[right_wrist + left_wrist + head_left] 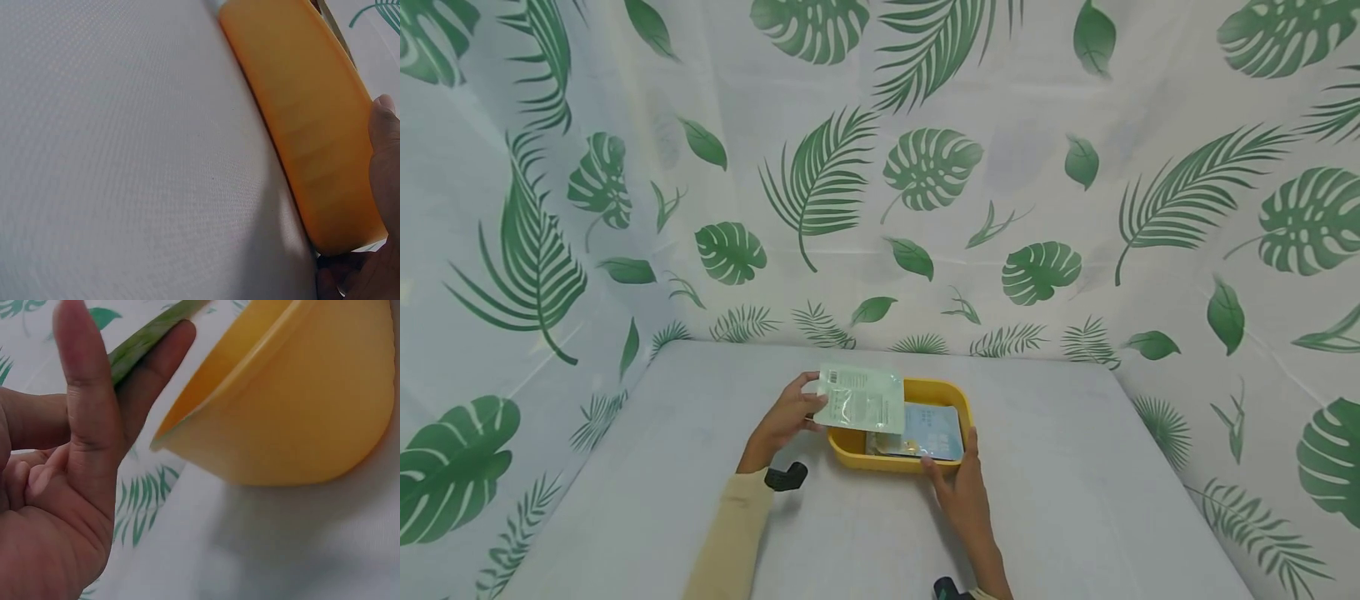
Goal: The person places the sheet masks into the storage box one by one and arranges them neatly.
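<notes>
A yellow plastic basin (880, 463) with rounded corners stands on the white table. My left hand (788, 412) pinches a pale green flat sachet (861, 400) by its left edge, above the basin's left part. In the left wrist view the sachet (150, 340) appears nearly edge-on between thumb and fingers, beside the basin's rim. My right hand (961, 492) grips the basin's near right corner, its thumb at the front rim. Inside the basin lies a light blue packet (928, 429), partly covered by the green sachet; other packaging under it is hard to make out.
White table surface (1060, 483) extends on both sides of the basin. Behind and at the sides hangs a white cloth (955, 275) printed with green leaves. A black strap device (786, 477) sits at the left wrist, another (947, 588) at the right.
</notes>
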Demonstrator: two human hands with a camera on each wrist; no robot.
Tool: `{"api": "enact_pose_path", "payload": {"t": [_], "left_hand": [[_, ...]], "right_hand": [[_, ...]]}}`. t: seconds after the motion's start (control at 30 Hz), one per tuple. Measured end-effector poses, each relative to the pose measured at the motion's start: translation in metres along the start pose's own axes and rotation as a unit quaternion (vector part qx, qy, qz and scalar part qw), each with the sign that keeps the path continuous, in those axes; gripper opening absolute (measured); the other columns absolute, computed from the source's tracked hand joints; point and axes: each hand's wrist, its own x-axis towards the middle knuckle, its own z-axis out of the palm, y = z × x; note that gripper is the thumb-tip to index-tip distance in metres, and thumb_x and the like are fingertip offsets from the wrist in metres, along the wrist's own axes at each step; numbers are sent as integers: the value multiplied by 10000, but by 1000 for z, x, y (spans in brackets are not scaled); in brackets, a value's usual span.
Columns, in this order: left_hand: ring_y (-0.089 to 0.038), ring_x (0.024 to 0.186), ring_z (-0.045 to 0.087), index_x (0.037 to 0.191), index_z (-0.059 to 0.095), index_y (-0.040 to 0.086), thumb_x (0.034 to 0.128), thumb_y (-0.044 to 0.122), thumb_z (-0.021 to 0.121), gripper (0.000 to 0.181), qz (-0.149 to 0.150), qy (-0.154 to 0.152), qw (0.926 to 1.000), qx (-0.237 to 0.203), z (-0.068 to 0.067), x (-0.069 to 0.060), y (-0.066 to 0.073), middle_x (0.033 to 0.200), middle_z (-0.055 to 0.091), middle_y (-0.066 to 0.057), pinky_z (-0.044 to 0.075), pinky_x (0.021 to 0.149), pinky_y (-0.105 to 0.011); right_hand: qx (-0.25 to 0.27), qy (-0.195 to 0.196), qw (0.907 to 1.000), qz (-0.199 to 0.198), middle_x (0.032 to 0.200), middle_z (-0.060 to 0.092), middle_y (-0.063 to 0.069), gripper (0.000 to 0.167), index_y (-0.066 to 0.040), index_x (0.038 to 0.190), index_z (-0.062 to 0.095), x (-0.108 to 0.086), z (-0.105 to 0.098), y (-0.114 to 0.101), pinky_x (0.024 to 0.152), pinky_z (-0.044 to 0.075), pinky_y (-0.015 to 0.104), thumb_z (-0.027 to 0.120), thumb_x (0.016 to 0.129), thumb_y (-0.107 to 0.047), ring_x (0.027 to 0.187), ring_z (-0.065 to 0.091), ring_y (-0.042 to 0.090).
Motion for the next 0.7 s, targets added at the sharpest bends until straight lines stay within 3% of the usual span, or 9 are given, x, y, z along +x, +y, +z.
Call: {"api": "enact_pose_path", "payload": {"t": [0.4,0.57,0.7], "left_hand": [[-202,774,701,1513,204,99,1000,26,485,589,-95,-981,9929,661,29,8,0,1116,673,-222,589,629,-306],[-198,793,703,1515,190,47,998,8,472,590,-103,-1106,9894,931,41,10,-1,1145,657,-230,595,634,-321],[-162,674,692,1493,273,12,999,49,495,542,-247,-986,9854,1368,48,12,-2,1055,684,-174,589,605,-304]], "right_hand": [[40,3,10000,-5,1584,191,283,1044,-71,1565,-41,-1,-2,-1,1123,297,592,608,905,-554,1435,267,459],[41,14,10000,-66,1578,201,291,1040,-69,1564,-47,-2,-2,-1,1115,306,594,605,910,-548,1431,273,462],[69,11,9999,-110,1580,200,288,1035,-75,1565,-46,-1,-2,0,1117,306,591,605,911,-544,1433,272,456]]}}
